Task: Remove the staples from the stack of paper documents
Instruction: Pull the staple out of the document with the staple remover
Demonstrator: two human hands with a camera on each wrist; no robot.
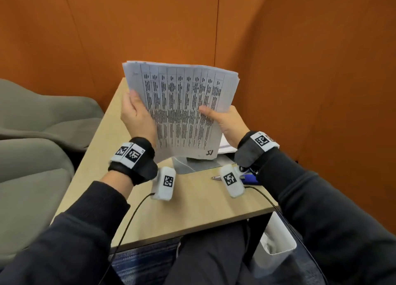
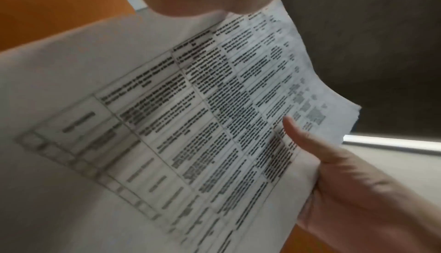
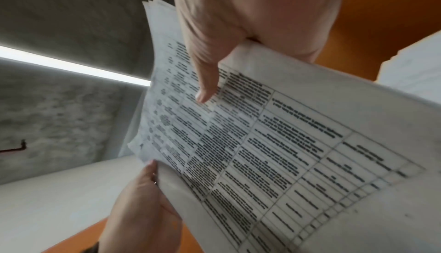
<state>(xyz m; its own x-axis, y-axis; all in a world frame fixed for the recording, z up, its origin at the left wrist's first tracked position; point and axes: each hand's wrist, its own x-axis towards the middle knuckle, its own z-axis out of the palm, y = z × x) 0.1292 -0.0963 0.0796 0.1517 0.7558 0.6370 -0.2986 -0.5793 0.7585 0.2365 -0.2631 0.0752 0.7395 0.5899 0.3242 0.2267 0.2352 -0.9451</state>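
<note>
A thick stack of printed table pages (image 1: 182, 109) stands upright above the wooden table (image 1: 192, 203), held by both hands. My left hand (image 1: 134, 111) grips its left edge, thumb on the front page. My right hand (image 1: 222, 117) grips the right edge, thumb pressed on the print. In the left wrist view the stack (image 2: 190, 125) fills the frame, with the right hand's thumb (image 2: 300, 136) on it. The right wrist view shows the stack (image 3: 262, 153), my right thumb (image 3: 207, 79) on top and my left hand (image 3: 143, 200) below. No staple shows in any view.
Under the stack lie a clear plastic sleeve (image 1: 192, 164), more papers (image 1: 227, 145), a pen (image 1: 216, 178) and a blue tool (image 1: 249, 178). Grey chairs (image 1: 42, 113) stand at the left. A white bin (image 1: 276, 242) sits under the table's right corner. Orange walls close in behind and right.
</note>
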